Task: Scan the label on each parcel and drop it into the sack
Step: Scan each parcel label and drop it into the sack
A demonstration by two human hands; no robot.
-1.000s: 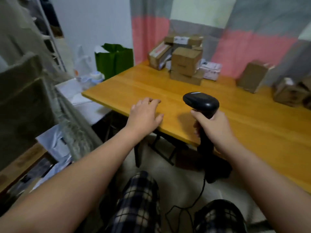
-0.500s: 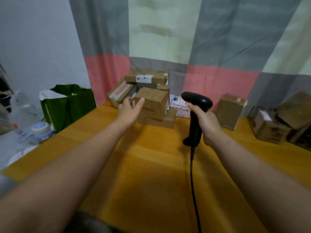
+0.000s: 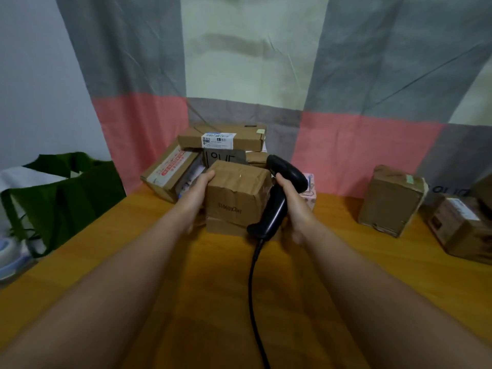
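The left hand [image 3: 195, 194], merely reaching half a second ago, now grips the top cardboard parcel [image 3: 237, 193] on the pile, thumb over its upper edge. The right hand [image 3: 294, 202], fingers wrapped round the barcode scanner [image 3: 275, 209], has drawn in just beside the parcel's right face.

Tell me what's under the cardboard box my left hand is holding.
A flatter cardboard parcel lies under the cardboard box, on the wooden table. Only its front edge shows; the box and the barcode scanner cover its top and any label.
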